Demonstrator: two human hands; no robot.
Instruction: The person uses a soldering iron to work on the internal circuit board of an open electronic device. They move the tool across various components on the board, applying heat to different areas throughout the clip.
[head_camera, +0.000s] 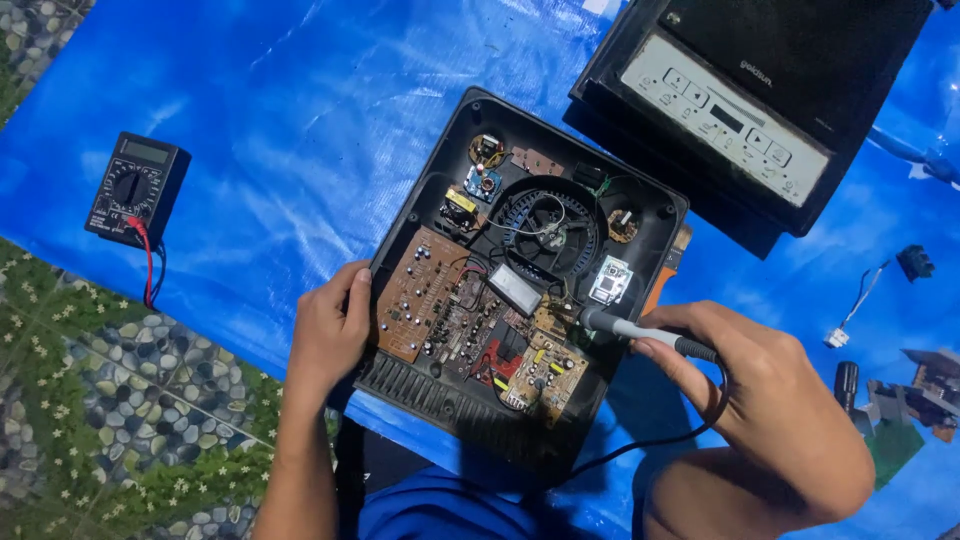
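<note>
Blue tarp (300, 120) lies under everything in my one head view. My left hand (330, 330) wraps its grip over the left edge of the one opened appliance base (440, 400), its brown circuit boards just right of that grip. My right hand (770, 400) pinches one grey soldering iron (640, 332), tip pointing left onto the boards. One multimeter (132, 188) lies well left of the left grip; one black control-panel cover (750, 100) lies above the right.
</note>
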